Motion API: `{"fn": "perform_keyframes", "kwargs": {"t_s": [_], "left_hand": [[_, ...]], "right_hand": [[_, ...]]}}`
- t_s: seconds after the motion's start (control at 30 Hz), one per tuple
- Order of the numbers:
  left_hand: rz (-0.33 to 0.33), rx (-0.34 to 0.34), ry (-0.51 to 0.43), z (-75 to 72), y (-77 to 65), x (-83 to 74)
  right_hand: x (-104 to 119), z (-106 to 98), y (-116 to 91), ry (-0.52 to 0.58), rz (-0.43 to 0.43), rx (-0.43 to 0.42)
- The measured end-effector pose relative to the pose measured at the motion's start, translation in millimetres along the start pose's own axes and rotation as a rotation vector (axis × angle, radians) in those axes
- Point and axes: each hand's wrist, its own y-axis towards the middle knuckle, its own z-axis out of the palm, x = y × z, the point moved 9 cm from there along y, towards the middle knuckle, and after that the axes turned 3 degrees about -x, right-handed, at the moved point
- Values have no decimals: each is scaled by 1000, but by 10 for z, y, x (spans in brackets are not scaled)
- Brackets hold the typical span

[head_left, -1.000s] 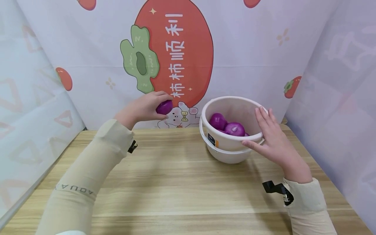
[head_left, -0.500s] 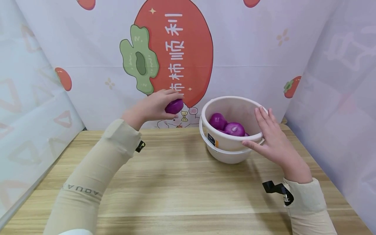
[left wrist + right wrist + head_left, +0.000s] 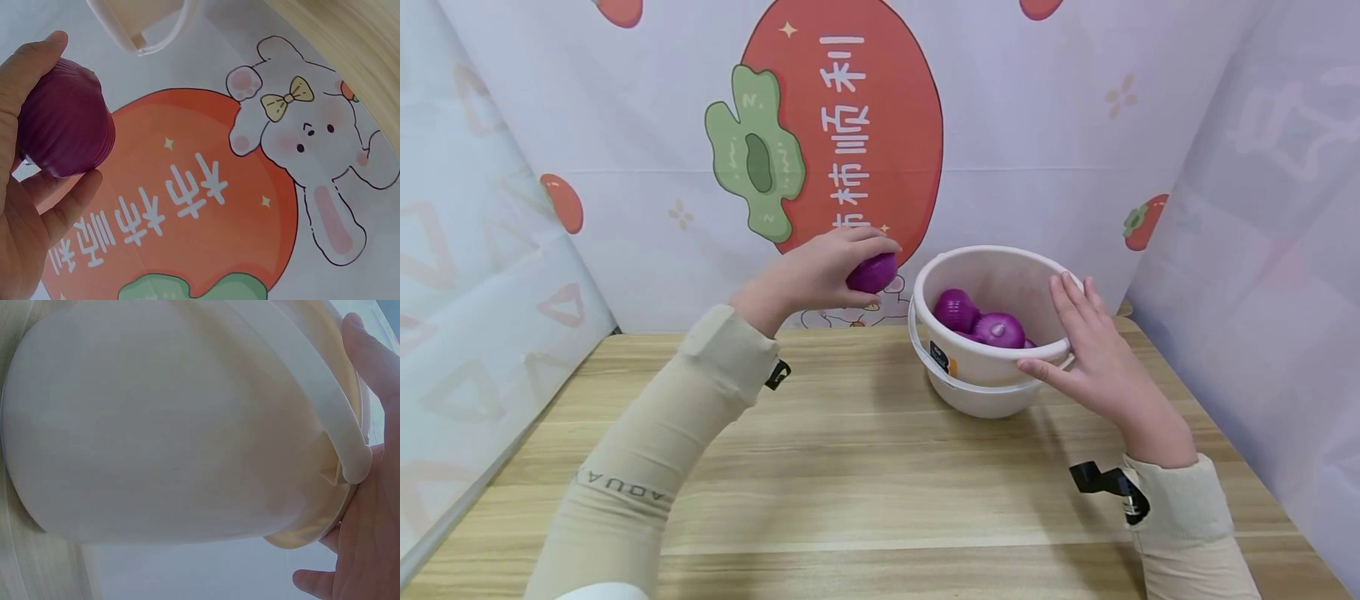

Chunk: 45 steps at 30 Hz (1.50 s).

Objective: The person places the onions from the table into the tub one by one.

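My left hand (image 3: 823,271) grips a purple onion (image 3: 874,273) in the air, left of a white bucket (image 3: 981,367). In the left wrist view the held onion (image 3: 69,122) sits between thumb and fingers, its skin ribbed and shiny. Several more purple onions (image 3: 1000,330) lie inside the bucket, partly hidden by its front wall. With fingers straight, my right hand (image 3: 1097,367) rests on the bucket's right rim. The right wrist view has the bucket's side (image 3: 156,425) and its handle (image 3: 325,400) close to that hand (image 3: 369,519).
The bucket stands at the back right of a wooden table (image 3: 820,467). Behind the table hangs a printed cloth (image 3: 647,100) with a big orange persimmon and a rabbit. Pale cloth sheets (image 3: 1262,292) close off both sides.
My left hand has moved to the right with the onion, nearer to the bucket. My right hand and the bucket have stayed in place.
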Motion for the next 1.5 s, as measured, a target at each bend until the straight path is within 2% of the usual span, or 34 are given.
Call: {"fn": "perform_keyframes", "kwargs": {"t_s": [0.33,0.5,0.73,0.97,1.27,1.5], "left_hand": [[70,-18,-31,14,120,-201],[83,-20,-17,35,170,-288],[137,-33,-13,72,260,-436],[155,-56,-20,123,343,-479],[168,-36,-60,220,420,-561],[190,-49,-100,301,470,-617]], "right_hand": [[-2,-4,-6,-1,9,0],[7,-6,7,1,3,0],[-1,-21,9,10,17,11],[-1,-22,14,11,13,10],[-14,-23,18,2,30,20],[1,-8,12,-3,15,17]]}}
